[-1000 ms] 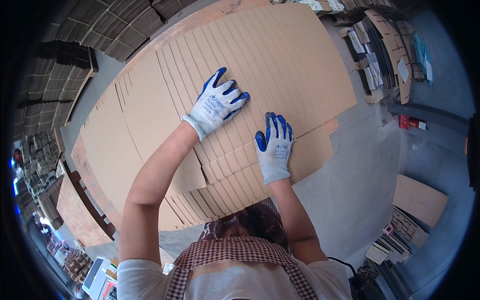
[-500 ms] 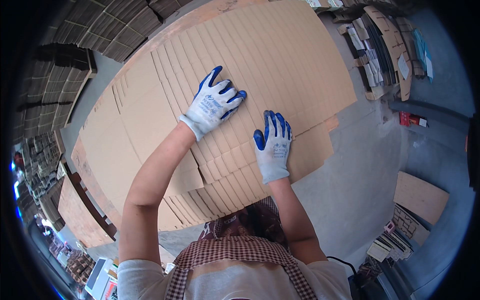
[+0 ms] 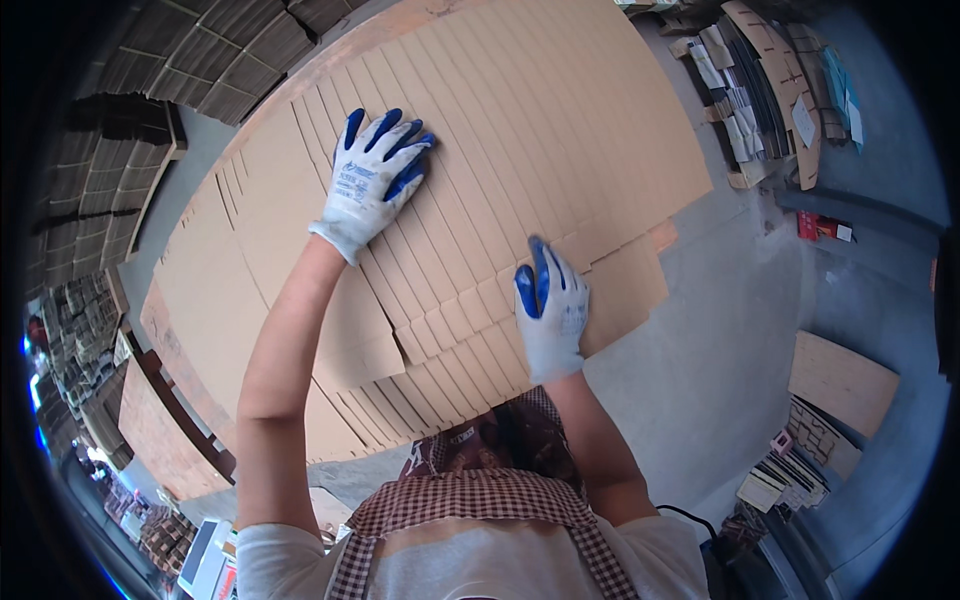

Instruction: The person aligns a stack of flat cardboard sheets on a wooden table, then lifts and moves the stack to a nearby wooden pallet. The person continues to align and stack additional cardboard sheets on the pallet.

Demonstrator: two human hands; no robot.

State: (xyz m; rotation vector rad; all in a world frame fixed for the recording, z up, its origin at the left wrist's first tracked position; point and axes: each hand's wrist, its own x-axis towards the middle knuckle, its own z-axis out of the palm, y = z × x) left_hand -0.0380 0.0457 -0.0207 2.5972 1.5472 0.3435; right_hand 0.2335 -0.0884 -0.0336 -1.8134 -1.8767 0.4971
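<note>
Overlapping brown cardboard sheets (image 3: 560, 130) are fanned out across the work surface before me, their long edges showing as parallel steps. My left hand (image 3: 375, 178), in a white glove with blue-coated fingers, rests on the sheets left of centre. Its fingers are spread and nothing is in them. My right hand (image 3: 554, 308), gloved the same way, lies on the sheets nearer to me and to the right. Thumb and index finger are stretched out and apart; the outer fingers are partly turned from view. No sheet shows between its fingers.
Bundled flat cardboard stacks (image 3: 190, 55) stand at the far left. A pallet with cardboard pieces (image 3: 745, 110) is at the far right. A wooden board (image 3: 842, 388) lies on the grey floor (image 3: 690, 370) to the right.
My left hand has slid left and slightly farther away over the sheets. The right hand has come a little nearer to me and turned, its fingers less extended.
</note>
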